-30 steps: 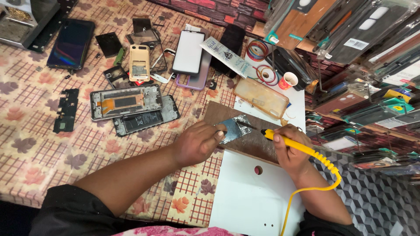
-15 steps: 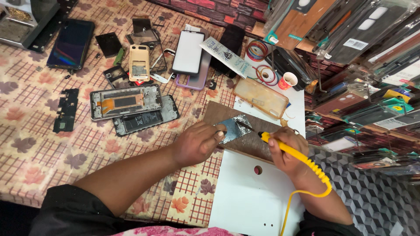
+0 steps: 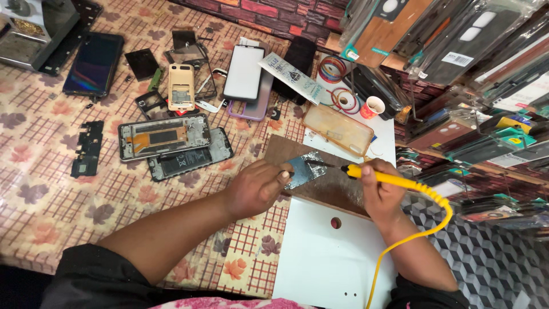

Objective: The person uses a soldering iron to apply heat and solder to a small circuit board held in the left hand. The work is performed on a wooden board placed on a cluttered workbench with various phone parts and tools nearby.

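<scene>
2 hands busy: left hand (image 3: 255,187) pinches the circuit board (image 3: 306,168); right hand (image 3: 379,189) clamps the yellow soldering iron (image 3: 394,181), tip on board.

Patterned tablecloth (image 3: 51,189), perhaps brick-pattern wall (image 3: 269,11)

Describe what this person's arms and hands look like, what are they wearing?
Both hands are bare, no gloves: the left hand and the right hand. The forearms are bare too. Dark, black-looking sleeves are pushed up near the elbows. I can't make out any rings or a watch.
</scene>
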